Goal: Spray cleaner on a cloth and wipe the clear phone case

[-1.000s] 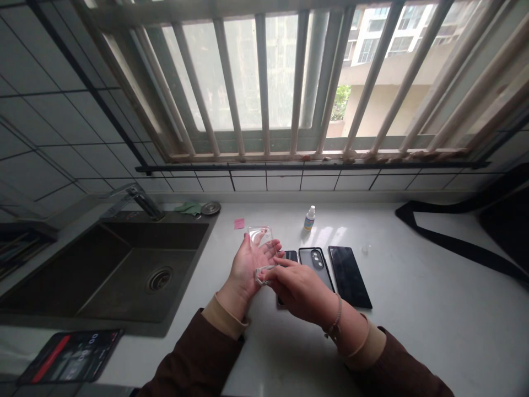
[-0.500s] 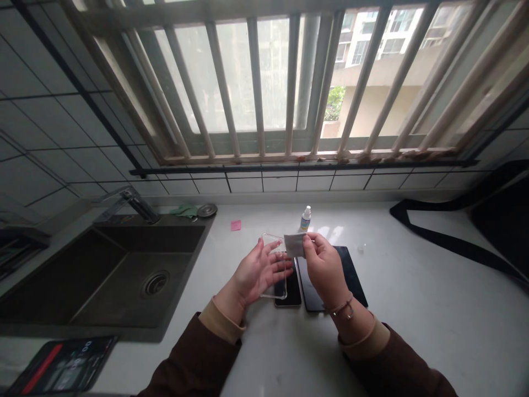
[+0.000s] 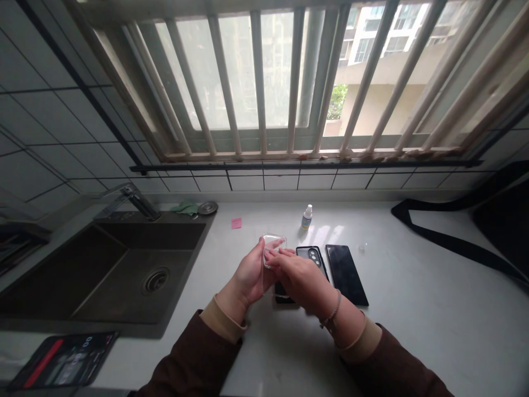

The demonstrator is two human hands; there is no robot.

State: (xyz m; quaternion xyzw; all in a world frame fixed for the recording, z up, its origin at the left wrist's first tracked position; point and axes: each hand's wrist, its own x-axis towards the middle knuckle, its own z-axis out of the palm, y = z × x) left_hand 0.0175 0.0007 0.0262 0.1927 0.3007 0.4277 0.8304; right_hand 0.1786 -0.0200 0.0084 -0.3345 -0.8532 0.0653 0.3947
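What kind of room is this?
It's probably a kitchen: a sink with a chrome faucet is set into a white countertop, beside a tiled wall.

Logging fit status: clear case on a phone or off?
Off: the left hand shows through the clear case.

Daylight comes in at the window ahead of me, through a row of pale bars; beyond them (a bit of green foliage down there, too) stands a building. White tiles with dark joints run below and to the left, above a pale counter with a dark sink let into it.
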